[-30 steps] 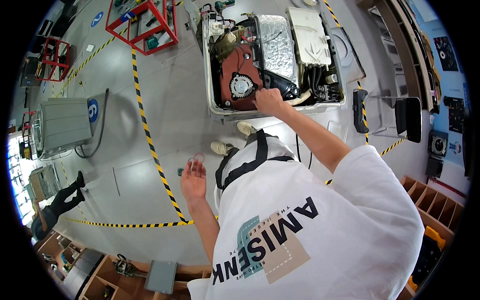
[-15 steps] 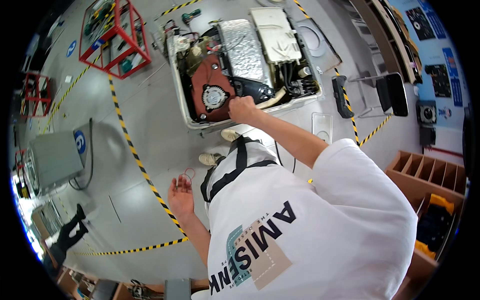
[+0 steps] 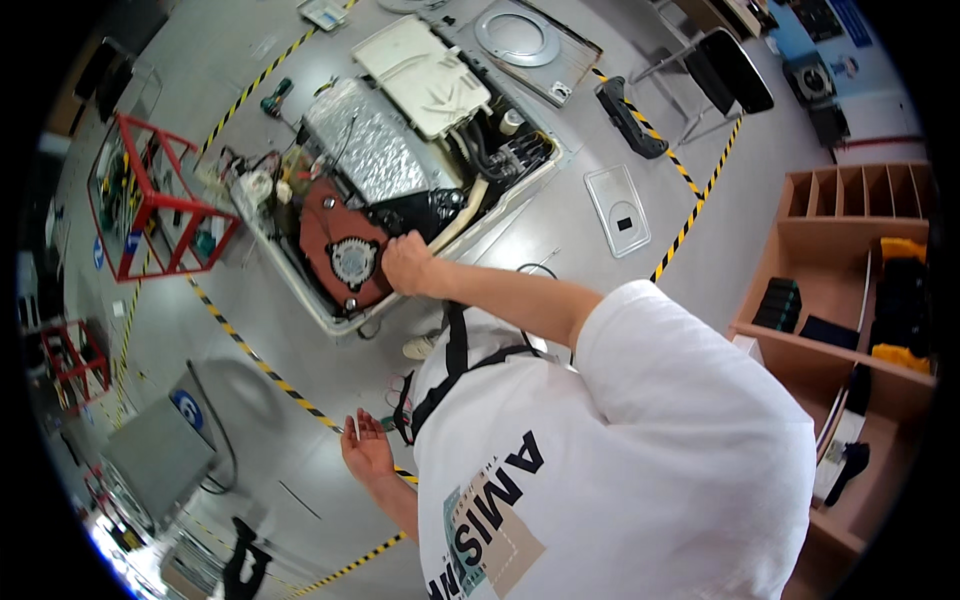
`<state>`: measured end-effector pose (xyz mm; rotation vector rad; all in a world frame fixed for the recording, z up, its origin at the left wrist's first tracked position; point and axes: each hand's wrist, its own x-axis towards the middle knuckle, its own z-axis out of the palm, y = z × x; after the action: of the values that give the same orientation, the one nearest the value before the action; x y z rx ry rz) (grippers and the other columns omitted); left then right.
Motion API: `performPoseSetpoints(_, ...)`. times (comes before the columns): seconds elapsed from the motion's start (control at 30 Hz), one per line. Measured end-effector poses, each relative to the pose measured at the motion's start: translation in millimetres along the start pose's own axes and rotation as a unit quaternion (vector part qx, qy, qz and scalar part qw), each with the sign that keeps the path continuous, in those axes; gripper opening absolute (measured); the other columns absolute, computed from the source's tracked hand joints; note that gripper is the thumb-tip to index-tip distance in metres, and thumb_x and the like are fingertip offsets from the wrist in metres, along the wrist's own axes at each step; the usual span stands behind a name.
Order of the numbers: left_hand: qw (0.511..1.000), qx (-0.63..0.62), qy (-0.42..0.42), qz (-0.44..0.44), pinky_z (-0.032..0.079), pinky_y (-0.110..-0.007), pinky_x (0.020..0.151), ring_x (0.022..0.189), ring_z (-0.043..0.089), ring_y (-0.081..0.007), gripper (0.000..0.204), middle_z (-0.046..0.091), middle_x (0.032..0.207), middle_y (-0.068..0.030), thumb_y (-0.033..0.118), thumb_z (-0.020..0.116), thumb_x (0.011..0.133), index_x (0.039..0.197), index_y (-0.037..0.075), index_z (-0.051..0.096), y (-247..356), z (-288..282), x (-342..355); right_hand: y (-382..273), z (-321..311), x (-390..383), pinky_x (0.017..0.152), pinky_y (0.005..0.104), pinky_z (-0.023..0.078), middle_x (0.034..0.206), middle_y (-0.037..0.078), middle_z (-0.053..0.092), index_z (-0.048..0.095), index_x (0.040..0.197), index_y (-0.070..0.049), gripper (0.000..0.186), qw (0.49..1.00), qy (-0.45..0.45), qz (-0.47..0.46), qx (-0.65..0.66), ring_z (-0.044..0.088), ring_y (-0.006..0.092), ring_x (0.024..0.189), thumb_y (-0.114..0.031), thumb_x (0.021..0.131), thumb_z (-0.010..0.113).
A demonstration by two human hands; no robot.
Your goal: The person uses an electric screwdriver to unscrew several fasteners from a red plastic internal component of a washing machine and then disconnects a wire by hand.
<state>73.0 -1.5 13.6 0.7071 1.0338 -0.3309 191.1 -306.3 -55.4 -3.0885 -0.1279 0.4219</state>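
A white-edged appliance (image 3: 288, 272) lies opened, holding a red-brown plate (image 3: 330, 235) with a round toothed disc (image 3: 352, 262), a silver foil-covered box (image 3: 365, 135), a white cover (image 3: 425, 70) and dark hoses. My right hand (image 3: 410, 262) has its fingers curled at the plate's right edge, beside the disc; I cannot make out what, if anything, they hold. My left hand (image 3: 370, 450) hangs low beside my body, palm up, fingers loosely curled but apart, holding nothing.
A red frame cart with tools (image 3: 170, 205) stands left, a cordless drill (image 3: 277, 95) on the floor nearby. A grey appliance (image 3: 155, 460) and another person's dark-clothed leg (image 3: 243, 555) are lower left. At right are a black chair (image 3: 730, 70) and wooden shelving (image 3: 800, 260).
My view has swung, so the appliance appears lower-left and tilted, and more shelving shows at right. My right hand stays at the plate's edge; my left hand still hangs open.
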Motion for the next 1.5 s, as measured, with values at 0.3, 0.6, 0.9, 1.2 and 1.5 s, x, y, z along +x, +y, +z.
performPoseSetpoints(0.3, 0.996, 0.086, 0.021, -0.009, 0.046, -0.036, 0.078, 0.085, 0.056, -0.0229, 0.018, 0.059, 0.094, -0.0124, 0.015, 0.053, 0.084, 0.098, 0.004, 0.054, -11.1, 63.2, 18.8, -1.6, 15.8, 2.0, 0.063, 0.0367, 0.042, 0.080, 0.007, 0.060, 0.059, 0.083, -0.010, 0.014, 0.988, 0.039, 0.005, 0.146, 0.060, 0.0219, 0.073, -0.020, 0.075, 0.054)
performPoseSetpoints(0.6, 0.967, 0.126, 0.174, 0.135, 0.039, -0.029, 0.075, 0.083, 0.050, -0.0133, 0.019, 0.056, 0.090, -0.0025, 0.019, 0.057, 0.081, 0.095, 0.006, 0.056, -70.1, -18.1, 17.8, 8.4, 8.5, 1.3, 0.061, 0.0409, 0.041, 0.076, 0.011, 0.057, 0.058, 0.074, -0.007, 0.023, 0.988, 0.103, -0.092, 0.076, 0.057, 0.0252, 0.066, -0.030, 0.076, 0.057)
performPoseSetpoints(0.9, 0.874, -0.007, 0.483, 0.053, 0.038, -0.027, 0.056, 0.062, 0.044, -0.0120, 0.013, 0.050, 0.072, -0.0025, 0.012, 0.055, 0.077, 0.086, 0.003, 0.055, -262.7, -239.8, -5.6, 4.0, -2.2, 9.6, 0.060, 0.0429, 0.049, 0.070, 0.015, 0.062, 0.060, 0.070, -0.005, 0.031, 0.991, 0.002, -0.130, -0.001, 0.063, 0.0322, 0.064, -0.031, 0.083, 0.050)
performPoseSetpoints(1.2, 0.841, -0.254, 0.475, -0.056, 0.033, -0.030, 0.049, 0.053, 0.041, -0.0126, 0.005, 0.045, 0.062, -0.0006, 0.011, 0.054, 0.077, 0.079, 0.007, 0.053, -438.2, -318.6, -57.0, 10.0, 37.8, 26.3, 0.075, 0.0481, 0.047, 0.088, 0.026, 0.060, 0.059, 0.080, 0.000, 0.036, 0.996, -0.044, -0.064, -0.030, 0.059, 0.0407, 0.081, -0.029, 0.088, 0.039)
performPoseSetpoints(1.5, 0.865, -0.134, 0.477, -0.080, 0.044, -0.036, 0.065, 0.070, 0.055, -0.0226, 0.021, 0.060, 0.075, -0.0095, 0.021, 0.056, 0.072, 0.077, 0.001, 0.060, -415.1, -369.2, -20.5, 32.8, 58.6, 49.0, 0.080, 0.0471, 0.046, 0.090, 0.024, 0.061, 0.058, 0.095, 0.002, 0.034, 0.955, -0.113, -0.138, -0.238, 0.058, 0.0415, 0.088, -0.020, 0.088, 0.034)
